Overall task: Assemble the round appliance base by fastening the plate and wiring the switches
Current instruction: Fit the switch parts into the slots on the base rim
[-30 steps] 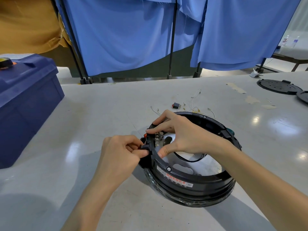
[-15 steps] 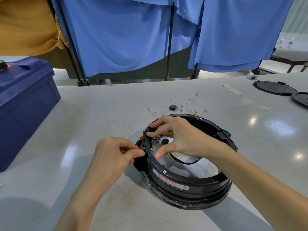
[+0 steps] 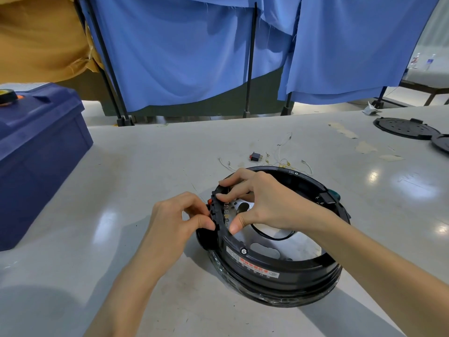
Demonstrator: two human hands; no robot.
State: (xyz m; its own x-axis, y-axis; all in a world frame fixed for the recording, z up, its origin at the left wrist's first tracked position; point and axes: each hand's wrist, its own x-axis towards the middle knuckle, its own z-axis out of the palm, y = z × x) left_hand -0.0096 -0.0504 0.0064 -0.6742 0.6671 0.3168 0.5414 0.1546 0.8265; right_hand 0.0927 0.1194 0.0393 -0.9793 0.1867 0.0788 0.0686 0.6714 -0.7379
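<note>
Base: 1, round black ring [image 3: 279,285], flat on counter [image 3: 145,166], centre-right of view; label w/ red print on inner wall at its 6 o'clock.
Plate: 1, shiny metal [image 3: 308,245], down inside the base, w/ big round hole in the middle.
Switches: 1 switch block [image 3: 215,211] on base rim at its 9–10 o'clock, red bit showing on outer side; 1 loose switch [image 3: 255,156], black w/ red, on counter near base at 12 o'clock.
Wires: several thin pale ones [image 3: 284,162] w/ small terminals, scattered 11 to 1 o'clock of base; exact no. can't tell.
Discs: 2 black discs [image 3: 403,128], side by side at 2 o'clock, well apart from base; 2nd cut by frame edge.
Box: 1 blue box [image 3: 36,154], lidded, at 9 o'clock, well apart from base.
Counter: pale grey, glossy, glare spots, tape patches [image 3: 345,130] at 1 o'clock.
Room: blue curtains [image 3: 182,57] on black stands behind counter at 12; tan cloth [image 3: 36,37] at 10–11.
Left hand: [image 3: 177,222] outside ring at base's 9 o'clock, fingers curled, thumb + forefinger pinching switch block from outer side.
Right hand: [image 3: 262,203] over base's 10 o'clock, forearm crossing ring from 4 o'clock; fingertips on rim top, thumb on inner wall, clamped on base rim.
Hands vs base: both at same rim spot, opposite sides of wall, close together.
</note>
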